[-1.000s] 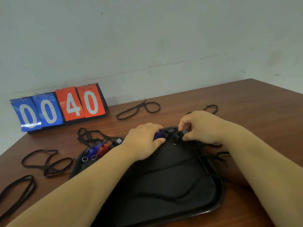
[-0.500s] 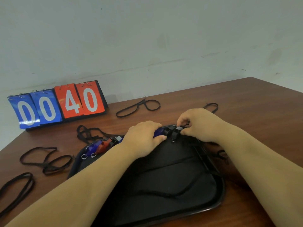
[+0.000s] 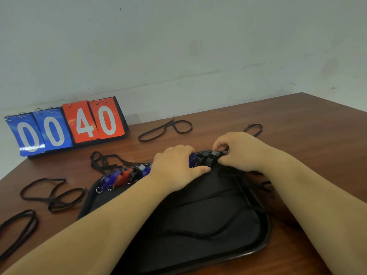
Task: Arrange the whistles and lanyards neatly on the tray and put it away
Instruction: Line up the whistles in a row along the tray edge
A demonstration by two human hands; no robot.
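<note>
Roughly side by side, the whistles (image 3: 123, 176) line the far rim of the black tray (image 3: 265, 233), each with its long axis running away from the person and its key ring toward the near side. The left hand (image 3: 174, 167) curls over a blue whistle (image 3: 192, 161); the right hand (image 3: 240, 151) pinches a black whistle (image 3: 208, 158) just beside it. One lanyard (image 3: 198, 236) snakes across the tray floor. The tray sits on a brown wooden table (image 3: 307, 126) against a pale wall (image 3: 178, 46). Loose lanyards (image 3: 51, 195) lie scattered on the table to the left and beyond, near a flip scoreboard (image 3: 67, 128) reading 00 40
</note>
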